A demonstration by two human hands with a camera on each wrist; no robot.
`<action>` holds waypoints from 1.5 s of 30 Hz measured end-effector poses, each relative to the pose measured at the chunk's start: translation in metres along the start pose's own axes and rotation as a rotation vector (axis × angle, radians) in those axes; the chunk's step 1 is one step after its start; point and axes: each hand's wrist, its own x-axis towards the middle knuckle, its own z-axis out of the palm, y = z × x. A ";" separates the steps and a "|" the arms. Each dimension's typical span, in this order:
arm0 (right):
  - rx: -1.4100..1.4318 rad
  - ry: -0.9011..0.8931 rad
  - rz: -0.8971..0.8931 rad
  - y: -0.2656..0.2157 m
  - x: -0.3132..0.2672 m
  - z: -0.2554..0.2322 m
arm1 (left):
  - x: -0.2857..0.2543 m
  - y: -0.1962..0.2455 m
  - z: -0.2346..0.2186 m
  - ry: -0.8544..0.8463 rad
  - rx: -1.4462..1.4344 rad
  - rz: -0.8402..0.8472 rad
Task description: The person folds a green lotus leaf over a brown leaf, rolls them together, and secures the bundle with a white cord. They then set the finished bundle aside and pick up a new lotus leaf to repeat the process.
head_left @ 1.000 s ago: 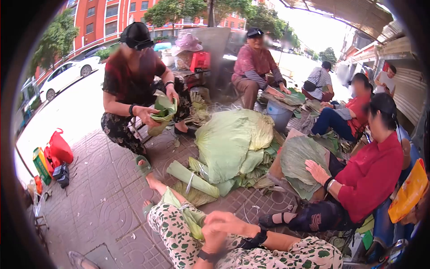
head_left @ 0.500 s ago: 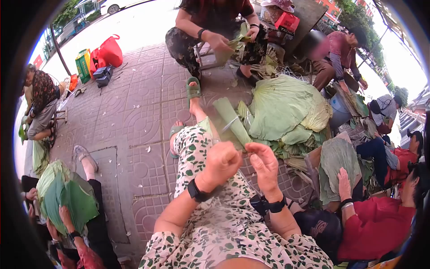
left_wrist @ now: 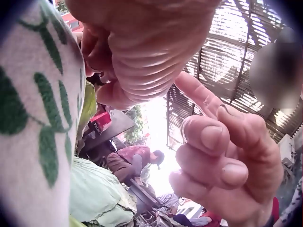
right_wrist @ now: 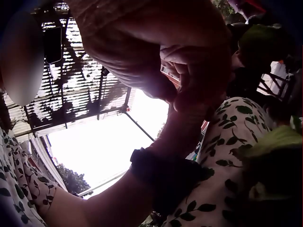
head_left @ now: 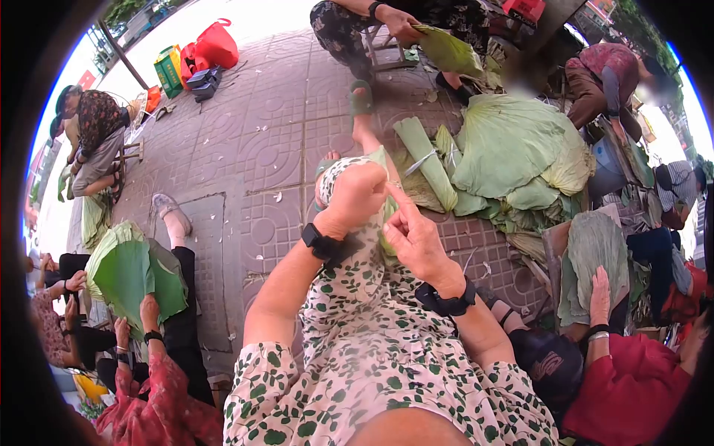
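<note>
My left hand [head_left: 362, 197] is raised over my lap, its fingers curled in and nothing visible in them. The right hand [head_left: 416, 241] meets it with an extended index finger; in the left wrist view that finger [left_wrist: 201, 97] reaches the left hand's underside while the other fingers bend loosely. Both wrists wear black straps. Part of a pale green leaf [head_left: 383, 163] lies along my patterned trousers [head_left: 335, 290], beyond the hands. Past my knees lie a rolled leaf bundle [head_left: 425, 160] tied with white string and a broad heap of large leaves [head_left: 513, 149].
Opposite me, a seated person holds a folded leaf [head_left: 450, 52]. A person in red at right presses flat leaves [head_left: 597, 249]. At left, another holds a large green leaf [head_left: 123, 275]. Red bags [head_left: 212, 48] stand on the paving at the back left.
The head view has swung down and left. My hands were together, then apart half a second ago, and now the right index finger meets the left hand. The person opposite has shifted their leaf.
</note>
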 end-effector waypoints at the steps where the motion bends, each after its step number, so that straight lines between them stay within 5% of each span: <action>1: 0.002 0.003 0.001 0.002 0.001 0.001 | -0.001 -0.002 0.000 -0.003 0.021 0.017; 14: 0.001 -0.039 0.007 0.009 0.003 0.005 | -0.005 -0.003 0.001 -0.019 -0.008 0.121; 31: 0.008 0.132 -0.125 0.034 0.024 -0.013 | -0.015 0.015 0.004 -0.366 0.284 0.170; 38: -0.119 0.159 -0.310 0.026 0.017 0.000 | -0.020 0.012 0.004 -0.275 0.193 0.211; 44: -0.085 0.015 -0.216 0.012 0.022 -0.004 | -0.023 0.012 0.000 -0.274 0.199 0.158; 45: -0.120 0.114 -0.264 0.015 0.028 -0.002 | -0.023 0.010 0.003 -0.286 0.224 0.140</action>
